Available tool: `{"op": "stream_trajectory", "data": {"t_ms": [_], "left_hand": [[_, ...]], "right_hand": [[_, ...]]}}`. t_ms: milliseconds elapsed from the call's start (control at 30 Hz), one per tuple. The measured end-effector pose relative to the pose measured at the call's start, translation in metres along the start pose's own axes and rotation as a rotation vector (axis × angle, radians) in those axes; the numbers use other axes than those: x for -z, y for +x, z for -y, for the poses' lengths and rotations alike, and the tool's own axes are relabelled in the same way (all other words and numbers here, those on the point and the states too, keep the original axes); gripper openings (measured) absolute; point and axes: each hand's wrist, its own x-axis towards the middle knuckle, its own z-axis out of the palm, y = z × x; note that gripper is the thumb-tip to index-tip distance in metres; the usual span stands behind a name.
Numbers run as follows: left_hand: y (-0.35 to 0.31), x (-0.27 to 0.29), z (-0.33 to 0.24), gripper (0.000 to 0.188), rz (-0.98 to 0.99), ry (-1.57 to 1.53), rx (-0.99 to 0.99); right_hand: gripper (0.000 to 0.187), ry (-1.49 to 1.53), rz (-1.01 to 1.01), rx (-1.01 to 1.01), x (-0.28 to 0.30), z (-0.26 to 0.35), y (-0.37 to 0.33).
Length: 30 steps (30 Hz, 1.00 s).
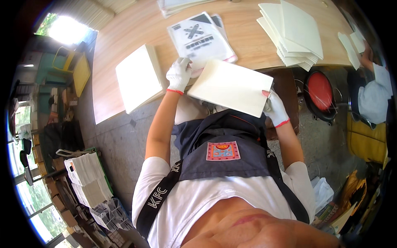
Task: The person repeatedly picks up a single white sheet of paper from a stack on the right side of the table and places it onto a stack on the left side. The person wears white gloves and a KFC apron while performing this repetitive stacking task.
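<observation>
A white pad of paper (231, 87) is in my right hand (275, 108), which wears a white glove with a red cuff. The thumb lies on top of its right edge, and the pad tilts over my lap at the table's front edge. My gloved left hand (179, 75) is curled closed at the near left corner of a printed clear plastic bag (202, 41). The bag lies flat, with more bags beneath it. Left of that hand is a stack of white pads (138, 78).
Fanned white pads (291, 35) lie at the right of the wooden table (108, 89). Further plastic bags (182, 5) are at its far edge. A red round stool (320, 91) stands right, near another person's arm (366, 60). Paper stacks (87, 180) fill a crate at lower left.
</observation>
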Motion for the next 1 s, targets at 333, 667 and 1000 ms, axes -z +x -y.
{"op": "stream_trajectory", "data": {"t_ms": [333,667,1000], "left_hand": [[0.01,0.017,-0.004,0.024,0.128,-0.416,-0.044],[-0.046,-0.034,-0.037,0.053,-0.268,-0.86,0.207],[-0.077,-0.094,-0.09,0.026,0.108,-1.716,0.574]], "right_hand": [[0.021,0.182,-0.114,0.08,-0.015,-0.042,-0.004],[0.022,0.207,-0.158,0.077,-0.045,-0.046,-0.017],[0.029,-0.008,-0.087,-0.013,-0.049,-0.049,-0.045]]}}
